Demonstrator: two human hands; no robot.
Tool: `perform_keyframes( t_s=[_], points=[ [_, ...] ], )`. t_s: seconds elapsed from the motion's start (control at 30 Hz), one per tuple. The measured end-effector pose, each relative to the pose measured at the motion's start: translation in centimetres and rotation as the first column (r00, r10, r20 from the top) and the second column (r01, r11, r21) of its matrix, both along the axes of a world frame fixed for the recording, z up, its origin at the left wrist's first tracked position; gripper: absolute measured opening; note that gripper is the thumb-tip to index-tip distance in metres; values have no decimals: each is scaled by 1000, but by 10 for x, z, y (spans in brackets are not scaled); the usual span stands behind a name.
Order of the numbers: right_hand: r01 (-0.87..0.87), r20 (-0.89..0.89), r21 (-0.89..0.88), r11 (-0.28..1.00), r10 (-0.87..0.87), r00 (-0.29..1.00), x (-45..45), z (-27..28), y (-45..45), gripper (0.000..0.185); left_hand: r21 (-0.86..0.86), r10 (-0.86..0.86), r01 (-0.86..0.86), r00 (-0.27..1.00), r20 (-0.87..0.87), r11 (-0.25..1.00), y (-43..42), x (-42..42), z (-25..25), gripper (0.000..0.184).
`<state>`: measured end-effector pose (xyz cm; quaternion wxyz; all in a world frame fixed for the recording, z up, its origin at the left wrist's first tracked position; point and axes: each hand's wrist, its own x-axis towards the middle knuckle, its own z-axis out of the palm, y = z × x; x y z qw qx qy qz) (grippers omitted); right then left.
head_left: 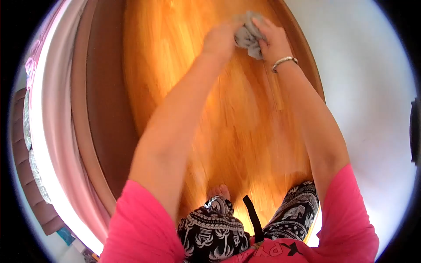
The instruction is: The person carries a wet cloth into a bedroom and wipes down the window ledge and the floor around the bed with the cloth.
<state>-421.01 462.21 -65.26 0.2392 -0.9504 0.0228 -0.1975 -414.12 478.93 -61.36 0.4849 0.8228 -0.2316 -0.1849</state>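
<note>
A crumpled grey cloth [249, 37] with darker markings is held out in front of me, above the wooden floor, near the top of the head view. My right hand [272, 39], with a silver bracelet on its wrist, has its fingers closed round the cloth's right side. My left hand [220, 40] is at the cloth's left side, blurred by motion; its fingers are smeared, so their grip cannot be made out.
The shiny wooden floor [237, 118] runs below my arms. A brown bed side [107, 87] with pink bedding [61, 105] stands at the left. A white wall [355, 65] rises at the right. My bare foot [219, 191] shows below.
</note>
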Motion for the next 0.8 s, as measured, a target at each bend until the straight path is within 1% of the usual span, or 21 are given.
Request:
perform_keyframes(
  t_s=[0.03,0.07,0.13,0.2,0.23,0.27,0.3,0.33,0.37,0.4,0.43,0.47,0.5,0.53,0.57,0.6,0.63,0.67,0.7,0.77,0.8],
  points=[
    [2,133,88,996,-14,991,-14,27,19,59,12,-51,50,934,354,999,18,-7,10,40],
    [-52,154,96,994,36,987,-30,47,28,61,55,-106,92,749,654,994,39,-16,17,35],
    [-152,136,79,985,140,981,-73,67,59,65,-22,-84,108,871,483,994,96,-74,24,47],
    [-234,-6,92,968,235,972,-144,66,90,67,129,-184,131,654,733,983,147,-136,-2,47],
    [-324,-81,-66,944,319,944,-172,64,108,60,108,-152,123,935,320,987,179,-182,-7,45],
    [-331,-102,23,943,331,938,-209,43,134,55,112,-238,210,890,389,971,200,-213,-14,44],
    [-335,-231,9,942,328,916,-250,23,158,54,191,-47,176,840,-540,966,233,-252,-37,43],
    [-350,-380,23,937,332,863,-286,10,180,55,371,-454,394,887,87,841,243,-271,-39,42],
    [-384,-509,45,922,352,786,-318,-2,195,56,531,-496,428,868,-18,731,258,-299,-50,41],
    [-407,-613,70,911,361,702,-355,-27,199,57,543,-497,425,868,-15,724,259,-318,-72,41],
    [-417,-607,71,906,371,702,-356,-47,193,57,610,-557,427,830,29,668,256,-324,-87,43],
    [-408,-598,62,911,361,715,-342,-61,191,57,675,-612,419,789,62,608,258,-325,-98,45],
    [-395,-596,65,916,353,721,-332,-75,192,57,710,-593,307,782,192,634,256,-319,-121,47],
    [-401,-664,-44,915,273,696,-299,-78,187,56,720,-523,243,830,191,650,233,-294,-109,50],
    [-330,-626,-166,929,159,763,-255,-73,185,55,698,-438,224,888,142,680,214,-264,-112,58],
    [-243,-471,-328,913,65,880,-207,-78,181,59,666,-363,220,928,82,713,196,-225,-114,65],
    [-188,-355,-235,954,95,930,-155,-72,172,65,631,-288,143,948,133,762,179,-179,-103,69],
    [-152,-199,-354,923,84,976,-107,-86,159,70,610,-212,84,967,142,788,163,-137,-93,68],
    [-223,-359,-354,908,88,929,-60,-62,148,70,586,-181,-81,909,376,807,152,-102,-98,58],
    [-309,-404,-186,933,214,889,14,-45,123,66,573,-153,45,978,142,818,139,-27,-67,50],
    [-304,-404,-178,936,212,890,14,-29,127,66,580,-160,51,978,138,813,143,-30,-57,50]
  ],
)
